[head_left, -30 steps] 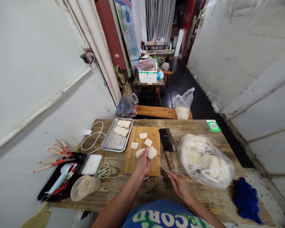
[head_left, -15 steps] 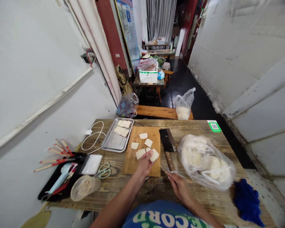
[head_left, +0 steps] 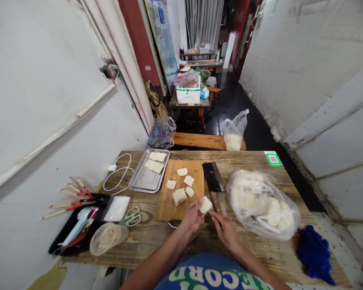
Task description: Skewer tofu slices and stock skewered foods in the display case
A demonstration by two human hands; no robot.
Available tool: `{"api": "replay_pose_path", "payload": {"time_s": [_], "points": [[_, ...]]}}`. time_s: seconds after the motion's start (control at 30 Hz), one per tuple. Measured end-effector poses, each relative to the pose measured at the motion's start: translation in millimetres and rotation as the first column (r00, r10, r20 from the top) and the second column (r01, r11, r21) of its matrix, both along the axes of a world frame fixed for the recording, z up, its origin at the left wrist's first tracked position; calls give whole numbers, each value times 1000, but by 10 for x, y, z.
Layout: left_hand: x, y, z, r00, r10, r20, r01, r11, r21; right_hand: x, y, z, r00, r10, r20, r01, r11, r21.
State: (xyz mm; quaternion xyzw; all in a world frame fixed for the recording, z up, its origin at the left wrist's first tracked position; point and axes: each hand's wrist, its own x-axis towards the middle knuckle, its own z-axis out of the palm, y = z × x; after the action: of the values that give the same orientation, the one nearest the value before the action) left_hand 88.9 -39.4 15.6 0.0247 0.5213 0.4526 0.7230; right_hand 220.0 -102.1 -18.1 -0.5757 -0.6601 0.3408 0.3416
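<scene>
My left hand (head_left: 192,216) pinches a white slice of steamed bun (head_left: 205,205) just off the cutting board's lower right corner. A thin wooden skewer (head_left: 197,194) runs through the slice, its tip poking out at the upper left. The skewer's lower end is between the closed fingers of my right hand (head_left: 225,230), close against the slice. On the wooden cutting board (head_left: 165,209) lie several loose slices (head_left: 188,181) and a cut row of slices (head_left: 179,196). Beside the board rests a cleaver (head_left: 212,179) with a wooden handle.
At the back left a metal tray (head_left: 139,183) holds skewered slices. A plastic bag of white buns (head_left: 263,205) sits on the right, near a blue glove (head_left: 314,253). To the left are scissors (head_left: 133,217), a plastic cup (head_left: 109,238) and a black box (head_left: 57,243) with red-ended sticks.
Both hands have moved closer together, and the held slice has shifted right and toward me. The skewer has gone through the slice, with much less of it showing between the hands.
</scene>
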Motion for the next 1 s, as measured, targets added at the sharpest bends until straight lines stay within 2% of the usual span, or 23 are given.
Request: {"api": "replay_pose_path", "payload": {"time_s": [0.13,0.23,0.3,0.33,0.37,0.4,0.43,0.47,0.5,0.53,0.57,0.6,0.63,0.7,0.73,0.8,0.9,0.97,1.0], "points": [[63,-51,-60,999,-34,1,34,999,10,-30,78,14,999,-39,-12,38,999,-19],[-24,20,-159,996,-82,-36,83,995,50,-20,122,0,998,-61,-28,60,998,-37],[-197,208,-216,973,-92,-211,123,983,138,11,140,-25,995,-94,-35,92,995,-49],[-311,351,-237,929,-75,-364,160,964,210,32,144,-42,993,-111,-36,109,992,-58],[-432,521,-254,829,-58,-556,260,921,291,54,146,-62,992,-123,-34,120,990,-71],[-550,709,-271,694,-60,-718,417,846,332,75,145,-82,991,-129,-32,126,988,-87],[-655,904,-289,527,-73,-847,599,738,309,94,141,-103,991,-132,-29,129,986,-101],[-739,1095,-311,324,-91,-942,790,573,216,109,136,-124,991,-134,-28,130,985,-114],[-798,1270,-339,107,-84,-991,912,405,64,120,128,-142,990,-135,-28,131,984,-124],[-830,1421,-373,-69,-47,-996,960,268,-79,126,121,-159,990,-136,-28,131,983,-131],[-839,1543,-412,-190,-15,-982,968,163,-190,129,114,-173,990,-135,-30,130,982,-139],[-829,1636,-454,-276,7,-961,958,88,-274,130,108,-184,990,-134,-31,129,981,-146],[-808,1701,-495,-327,16,-945,944,37,-327,130,103,-194,990,-134,-33,127,980,-155],[-754,1767,-566,-378,15,-926,925,-27,-378,130,97,-208,990,-134,-40,125,977,-172],[-729,1780,-590,-390,14,-921,920,-39,-391,132,96,-213,990,-136,-44,126,976,-178],[-698,1790,-612,-360,-18,-933,933,4,-360,133,98,-215,989,-136,-53,124,974,-190],[-703,1797,-588,-276,-90,-957,948,138,-286,121,111,-184,990,-124,-60,109,973,-205],[-739,1780,-553,-251,-110,-962,937,221,-270,99,127,-134,991,-116,-69,100,975,-200],[-764,1757,-534,-194,-153,-969,933,278,-230,84,137,-101,991,-111,-75,95,977,-192]]}}
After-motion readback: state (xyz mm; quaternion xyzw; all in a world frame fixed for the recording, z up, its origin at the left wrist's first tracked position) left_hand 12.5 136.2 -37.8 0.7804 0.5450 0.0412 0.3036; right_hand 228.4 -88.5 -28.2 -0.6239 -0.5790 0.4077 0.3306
